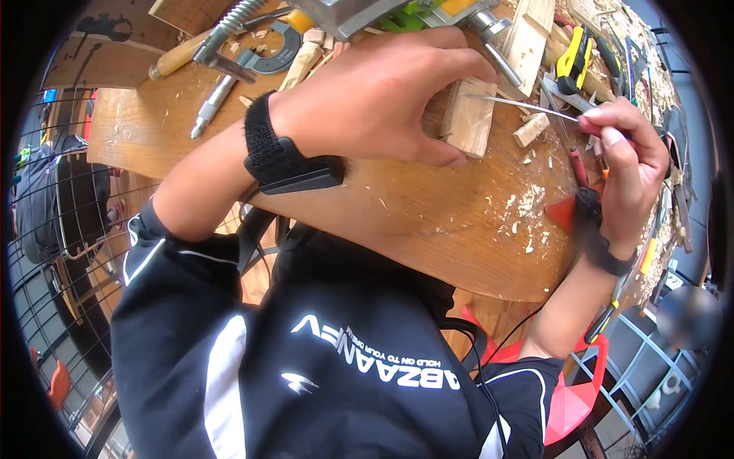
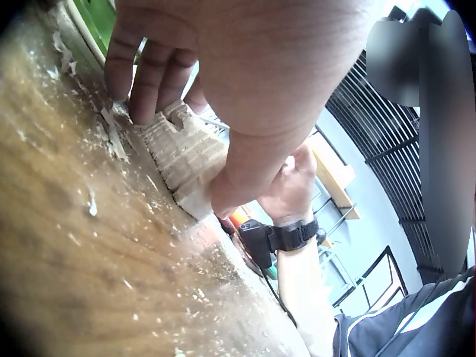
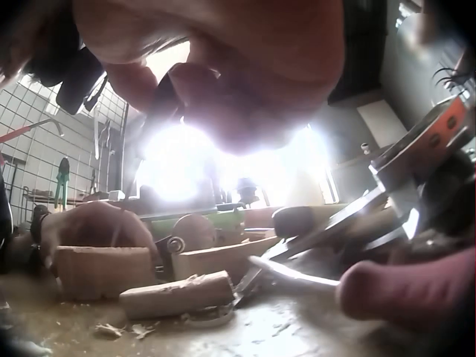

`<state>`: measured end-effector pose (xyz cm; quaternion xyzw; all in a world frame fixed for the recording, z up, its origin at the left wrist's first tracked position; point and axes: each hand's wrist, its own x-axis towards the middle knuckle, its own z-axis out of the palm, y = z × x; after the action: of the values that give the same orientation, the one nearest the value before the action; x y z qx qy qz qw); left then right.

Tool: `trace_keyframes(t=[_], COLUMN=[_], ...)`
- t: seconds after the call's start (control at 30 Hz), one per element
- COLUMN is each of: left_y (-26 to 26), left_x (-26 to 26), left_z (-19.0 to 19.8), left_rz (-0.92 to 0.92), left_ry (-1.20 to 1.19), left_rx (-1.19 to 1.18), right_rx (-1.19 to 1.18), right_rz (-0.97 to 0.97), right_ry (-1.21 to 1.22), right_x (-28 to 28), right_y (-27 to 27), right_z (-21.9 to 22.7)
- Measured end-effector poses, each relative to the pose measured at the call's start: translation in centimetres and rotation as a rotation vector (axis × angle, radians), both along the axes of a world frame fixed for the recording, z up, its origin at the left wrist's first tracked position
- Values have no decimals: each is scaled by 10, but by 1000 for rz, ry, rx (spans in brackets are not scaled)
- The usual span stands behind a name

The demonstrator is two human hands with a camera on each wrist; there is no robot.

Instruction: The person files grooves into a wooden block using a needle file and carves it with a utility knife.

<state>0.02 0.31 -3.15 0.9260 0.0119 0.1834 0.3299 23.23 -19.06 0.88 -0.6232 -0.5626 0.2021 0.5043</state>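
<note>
Wooden block [image 1: 469, 116] lies on the bench [image 1: 397, 210], set between the left thumb and fingers. Left hand [image 1: 378, 96]: bent in a wide C, thumb at the block's near end, fingers at its far end, gripping it. Right hand [image 1: 631, 149]: fingers closed on the red-handled tool [image 3: 401, 288], right of the block; thin metal shaft points at the block, its end over the block in the head view. Can't tell if the tip touches. Small wood offcut [image 1: 531, 130] is just right of the block, under the shaft. Shavings [image 1: 527, 200] lie right of the block and nearer the body. Yellow-and-black cutter [image 1: 573, 63] is farther right and beyond the block. Plank [image 1: 530, 42] runs beyond it. Micrometer [image 1: 271, 55] sits well left of it, past the left wrist. Metal vise [image 1: 344, 14] is beyond it to the left, partly cut off by the frame.
</note>
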Motion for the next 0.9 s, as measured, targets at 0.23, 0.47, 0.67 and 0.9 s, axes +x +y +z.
trace_keyframes(t=[0.23,0.47,0.67,0.9], left_y=[-2,-1,-1,-1], left_x=[2,2,0,-6], left_z=[3,6,8,10], left_rz=[1,11,7,10], left_ry=[13,33,80,27], left_rx=[0,4,-38,-6], right_rx=[-34,-29,-252,-364], right_rz=[28,19,-16,204], right_ry=[20,-30,-31,-84], right_x=[-8,-19,-17,-6], right_y=[3,8,2,-4], right_z=[1,0,2,9])
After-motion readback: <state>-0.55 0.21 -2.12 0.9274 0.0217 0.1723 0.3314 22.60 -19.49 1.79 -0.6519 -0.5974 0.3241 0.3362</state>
